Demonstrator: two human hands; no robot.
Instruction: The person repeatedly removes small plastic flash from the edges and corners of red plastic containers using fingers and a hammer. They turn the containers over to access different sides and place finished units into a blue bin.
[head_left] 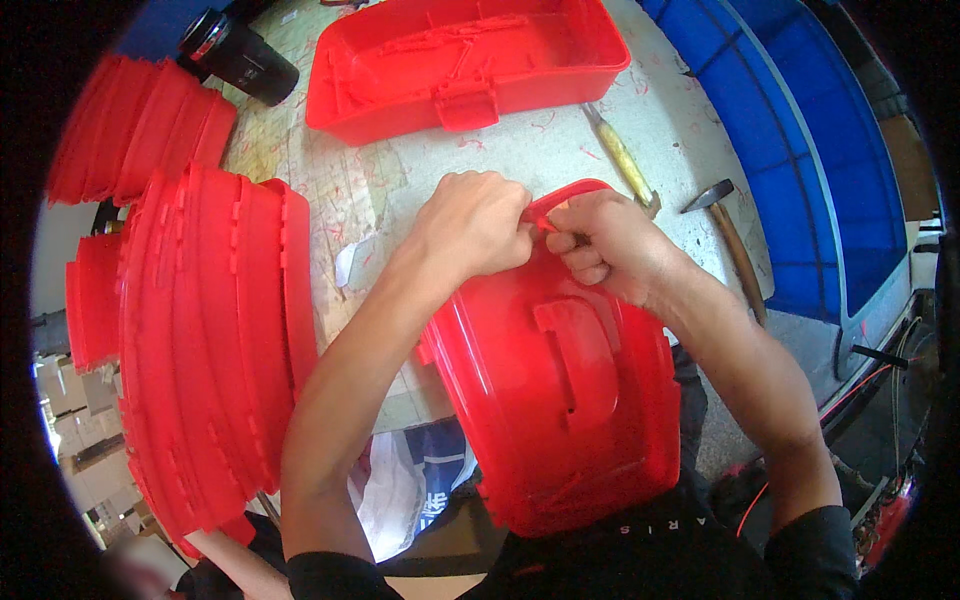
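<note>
A glossy red plastic lid [640, 400] with a raised handle shape leans between my body and the table, its far end on the tabletop. Both hands meet at that far end. My left hand [478, 222] is closed at the lid's far left corner, its fingertips mostly hidden. My right hand [610, 245] is closed in a pinch close beside it, fingers curled over the far edge. A bit of red plastic shows between the two hands; whether it is a loose piece or part of the lid I cannot tell.
Beyond the lid sits an open red plastic box [400, 115]. A yellow-handled tool [620, 155] and a hammer [738, 250] lie to the right, before blue crates [790, 170]. Stacked red lids [205, 330] and a black tumbler [245, 62] stand left. Another person's arm [240, 562] shows lower left.
</note>
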